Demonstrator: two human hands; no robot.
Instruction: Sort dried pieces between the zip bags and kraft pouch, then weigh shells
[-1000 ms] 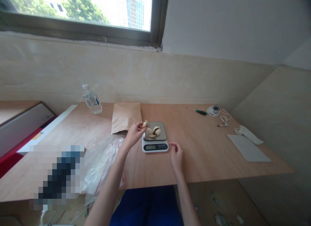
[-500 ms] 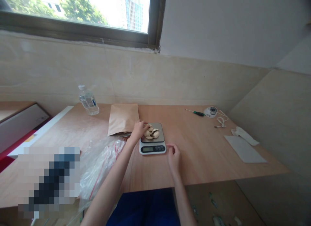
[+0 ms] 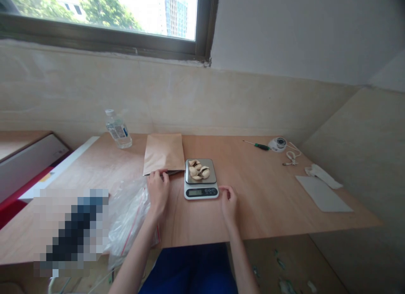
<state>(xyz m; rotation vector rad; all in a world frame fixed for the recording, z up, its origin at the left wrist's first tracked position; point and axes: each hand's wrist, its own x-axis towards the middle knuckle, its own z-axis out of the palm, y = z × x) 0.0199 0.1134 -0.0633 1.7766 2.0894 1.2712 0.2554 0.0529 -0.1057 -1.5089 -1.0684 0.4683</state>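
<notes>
My left hand (image 3: 157, 189) is at the mouth of a brown paper bag (image 3: 164, 152), its fingers curled on the lip; the fingertips are partly hidden there. To the right is a white kitchen scale (image 3: 201, 193) with a metal plate and a small display whose digits I cannot read. Several cream-coloured, nut-like pieces (image 3: 199, 171) with dark splits lie heaped on the plate. Beside the scale's front right corner rests my right hand (image 3: 229, 201), its fingers curled in and the index finger pointing at the scale's edge. Nothing shows in it.
Clear plastic zip bags (image 3: 129, 218) lie under and left of my left forearm. A blurred-out dark object (image 3: 76, 226) is further left. A water bottle (image 3: 119, 131) stands behind. Toward the right are a screwdriver (image 3: 262, 147), a white camera (image 3: 278, 144) and white paper (image 3: 324, 193).
My left hand has left the pieces on the scale and moved left and nearer to the paper bag's mouth. My right hand has stayed beside the scale.
</notes>
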